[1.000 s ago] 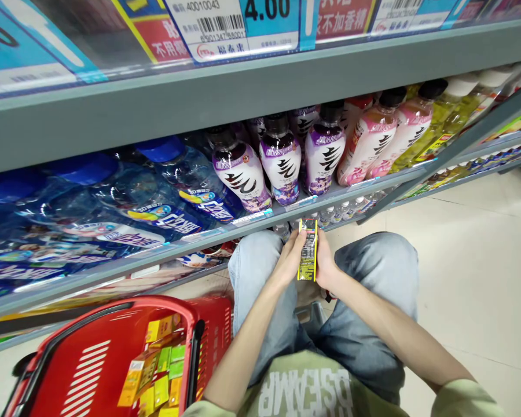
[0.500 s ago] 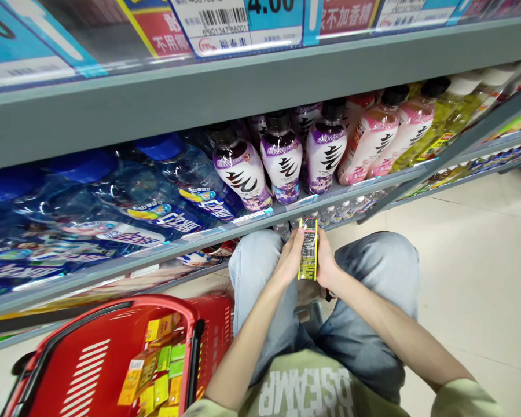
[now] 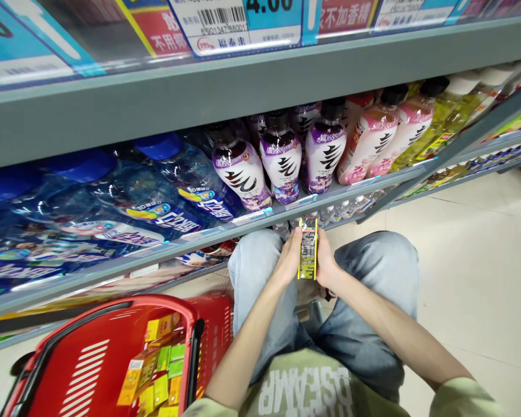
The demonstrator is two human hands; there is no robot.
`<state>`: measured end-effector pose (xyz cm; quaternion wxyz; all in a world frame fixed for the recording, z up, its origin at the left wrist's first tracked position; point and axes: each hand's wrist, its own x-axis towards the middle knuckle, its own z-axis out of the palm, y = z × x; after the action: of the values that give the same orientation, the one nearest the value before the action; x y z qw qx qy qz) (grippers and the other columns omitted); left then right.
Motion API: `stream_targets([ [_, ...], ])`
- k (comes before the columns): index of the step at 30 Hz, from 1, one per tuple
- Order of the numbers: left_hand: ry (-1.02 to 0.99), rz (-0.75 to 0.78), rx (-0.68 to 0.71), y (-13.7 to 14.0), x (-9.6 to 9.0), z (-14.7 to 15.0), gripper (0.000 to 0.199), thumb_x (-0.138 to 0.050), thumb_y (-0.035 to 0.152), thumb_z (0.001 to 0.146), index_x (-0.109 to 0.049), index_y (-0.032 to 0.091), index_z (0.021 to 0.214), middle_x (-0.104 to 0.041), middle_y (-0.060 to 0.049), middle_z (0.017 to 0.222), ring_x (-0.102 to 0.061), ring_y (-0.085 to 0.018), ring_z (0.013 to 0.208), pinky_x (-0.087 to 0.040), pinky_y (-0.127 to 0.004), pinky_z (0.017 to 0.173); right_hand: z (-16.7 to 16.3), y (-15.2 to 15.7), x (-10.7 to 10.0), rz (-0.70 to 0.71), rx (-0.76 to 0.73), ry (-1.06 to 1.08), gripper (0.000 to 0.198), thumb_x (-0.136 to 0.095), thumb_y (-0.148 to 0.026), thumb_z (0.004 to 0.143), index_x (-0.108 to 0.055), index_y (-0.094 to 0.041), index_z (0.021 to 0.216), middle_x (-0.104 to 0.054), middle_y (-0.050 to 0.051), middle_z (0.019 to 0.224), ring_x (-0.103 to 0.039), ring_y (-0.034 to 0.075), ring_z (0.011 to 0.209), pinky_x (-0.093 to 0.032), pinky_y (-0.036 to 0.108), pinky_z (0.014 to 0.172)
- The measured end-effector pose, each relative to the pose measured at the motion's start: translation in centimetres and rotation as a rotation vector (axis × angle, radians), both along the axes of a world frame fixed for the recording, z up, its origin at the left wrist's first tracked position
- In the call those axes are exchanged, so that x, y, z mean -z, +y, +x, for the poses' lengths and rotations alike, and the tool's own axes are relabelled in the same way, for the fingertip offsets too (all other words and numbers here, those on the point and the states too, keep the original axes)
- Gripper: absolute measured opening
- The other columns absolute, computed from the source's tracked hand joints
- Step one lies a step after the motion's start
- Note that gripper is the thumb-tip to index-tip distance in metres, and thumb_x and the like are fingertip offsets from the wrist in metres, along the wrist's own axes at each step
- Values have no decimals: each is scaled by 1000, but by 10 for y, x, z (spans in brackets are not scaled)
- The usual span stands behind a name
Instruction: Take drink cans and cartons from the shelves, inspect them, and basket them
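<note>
Between my knees, both hands hold one small drink carton (image 3: 308, 250), dark with yellow edges and fine print on the side facing up. My left hand (image 3: 290, 259) presses against its left side, fingers together. On the opposite side, my right hand (image 3: 325, 259) closes against the carton, its fingertips partly hidden. Just beyond the hands runs the edge of a shelf with purple-labelled bottles (image 3: 282, 162) standing on it. The carton's far end points toward that shelf and touches nothing else that I can see.
A red shopping basket (image 3: 39, 379) stands at lower left, with several yellow and green cartons (image 3: 160, 391) in it. Large blue-capped bottles (image 3: 156, 200) fill the shelf's left part. Pink-labelled bottles (image 3: 371, 142) stand farther right. Pale floor tiles (image 3: 473, 278) lie right of my knees.
</note>
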<state>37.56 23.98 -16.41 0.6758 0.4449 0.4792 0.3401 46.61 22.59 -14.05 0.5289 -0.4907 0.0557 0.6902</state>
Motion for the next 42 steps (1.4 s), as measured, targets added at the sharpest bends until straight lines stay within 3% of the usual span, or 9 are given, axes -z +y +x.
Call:
stream_targets([
  [11,-16,28,19,-1,-2,0,63,-46,69,94,-63,20,129,-70,-9,127,-64,-26,119,-48,-36,102,0,0,-3,-35,12,20,43,-44,-53,96,-69,-22,79,-70,-1,62,-69,20,66,-55,29,65],
  [25,-104,-25,-8,-2,-8,1,57,-55,63,93,-64,21,129,-68,-8,131,-63,-25,121,-46,-35,107,0,0,-2,-42,1,6,41,-48,-56,92,-69,-23,80,-68,-2,59,-69,20,64,-55,28,64],
  [35,-195,-138,-78,0,-10,2,60,-60,66,88,-68,19,124,-74,-8,117,-67,-27,115,-50,-37,105,-1,-1,-10,-15,-18,-7,42,-48,-54,95,-71,-22,82,-71,-2,64,-69,18,66,-53,27,64],
  [42,-229,-131,-106,0,-16,3,61,-60,65,88,-69,18,124,-75,-8,116,-67,-28,116,-50,-37,105,-1,-1,-12,17,-25,-21,39,-50,-54,93,-71,-22,85,-72,-2,65,-70,19,66,-54,27,66],
])
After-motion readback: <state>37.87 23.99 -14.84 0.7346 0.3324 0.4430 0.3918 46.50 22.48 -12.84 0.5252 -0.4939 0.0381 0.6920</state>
